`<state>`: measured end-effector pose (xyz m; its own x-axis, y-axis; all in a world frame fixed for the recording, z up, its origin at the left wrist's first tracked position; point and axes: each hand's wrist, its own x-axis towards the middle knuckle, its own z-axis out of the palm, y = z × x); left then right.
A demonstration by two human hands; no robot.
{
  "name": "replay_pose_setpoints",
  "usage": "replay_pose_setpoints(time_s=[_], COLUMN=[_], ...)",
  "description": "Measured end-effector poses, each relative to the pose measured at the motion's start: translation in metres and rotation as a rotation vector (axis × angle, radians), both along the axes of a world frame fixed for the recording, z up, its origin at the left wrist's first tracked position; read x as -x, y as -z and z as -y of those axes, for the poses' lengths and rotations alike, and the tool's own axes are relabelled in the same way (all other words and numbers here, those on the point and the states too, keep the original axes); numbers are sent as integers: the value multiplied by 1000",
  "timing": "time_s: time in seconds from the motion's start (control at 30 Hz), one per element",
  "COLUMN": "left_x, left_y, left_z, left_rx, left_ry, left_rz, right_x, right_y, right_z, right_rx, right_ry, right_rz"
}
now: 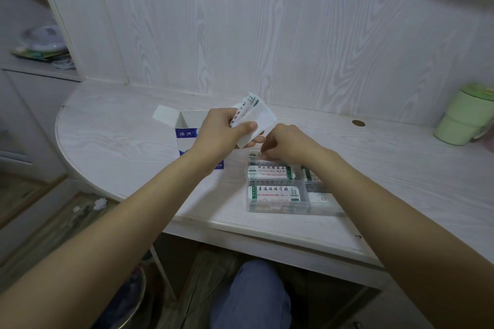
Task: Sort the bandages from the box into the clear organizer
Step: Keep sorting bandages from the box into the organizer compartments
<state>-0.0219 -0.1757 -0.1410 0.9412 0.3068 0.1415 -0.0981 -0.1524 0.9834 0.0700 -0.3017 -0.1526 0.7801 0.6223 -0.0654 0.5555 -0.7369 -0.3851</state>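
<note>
Standing open at left on the bench (112, 125): blue-and-white box (187, 133). Left hand (223, 129) pinches a fanned stack of bandages (254, 117) above it, long axes tilted up and right. Right hand (287, 143), fingers curled down, grip undeterminable, sits nearer the clear organizer (278, 208), directly over its rear compartment.
</note>
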Motion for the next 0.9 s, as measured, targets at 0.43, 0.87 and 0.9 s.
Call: replay_pose_setpoints(time_s=[0.43,0.87,0.9], left_x=[8,10,10], left_y=[0,-3,-3], left_z=[9,14,14], left_rx=[127,143,156], left_ry=[123,48,65], left_rz=[-41,-72,-83], right_x=[23,33,33], right_y=[-17,-11,-11], right_z=[26,30,30], right_rx=[-804,-952,-950], right_ry=[122,187,197], right_rz=[-159,-283,-280])
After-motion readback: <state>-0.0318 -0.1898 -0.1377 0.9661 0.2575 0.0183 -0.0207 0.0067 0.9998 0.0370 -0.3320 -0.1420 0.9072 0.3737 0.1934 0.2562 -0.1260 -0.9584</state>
